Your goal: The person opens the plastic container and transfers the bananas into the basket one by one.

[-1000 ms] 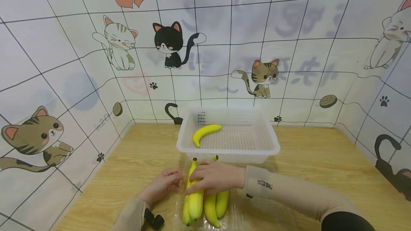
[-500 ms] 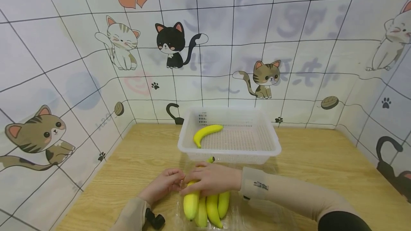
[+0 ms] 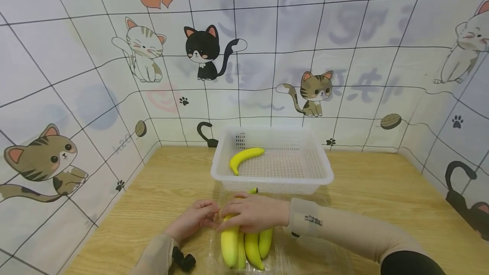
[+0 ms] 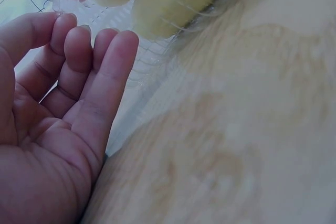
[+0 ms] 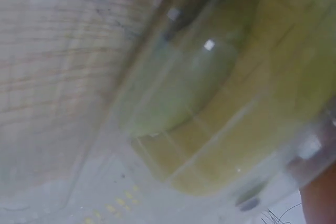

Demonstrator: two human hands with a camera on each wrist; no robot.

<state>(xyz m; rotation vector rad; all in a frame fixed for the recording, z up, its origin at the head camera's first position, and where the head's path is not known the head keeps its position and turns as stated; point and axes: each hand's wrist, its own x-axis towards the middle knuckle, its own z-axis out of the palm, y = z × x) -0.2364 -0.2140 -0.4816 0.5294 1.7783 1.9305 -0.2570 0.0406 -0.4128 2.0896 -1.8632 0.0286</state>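
A clear plastic container [image 3: 214, 251] lies on the table in front of me with several yellow bananas [image 3: 253, 251] in it. My right hand [image 3: 254, 213] reaches over them from the right and grips the leftmost banana [image 3: 230, 247], its fingers curled over the upper part. In the right wrist view, bananas [image 5: 210, 166] show blurred through the clear plastic. At the container's left edge my left hand [image 3: 196, 220] pinches the thin plastic rim between thumb and index finger, as the left wrist view shows. The right hand hides the bananas' upper middles.
Behind the container stands a white perforated basket [image 3: 272, 180] with one banana [image 3: 244, 156] inside, on its left. The wooden table [image 3: 366, 198] ends at walls covered in cat-print tiles [image 3: 259, 63]. A clear flat plastic part [image 3: 313, 253] extends rightward from the container.
A second ago two bananas showed under my right hand; one of them now lies lower, beside the banana it grips. The right hand has shifted slightly left. The left hand keeps its place.
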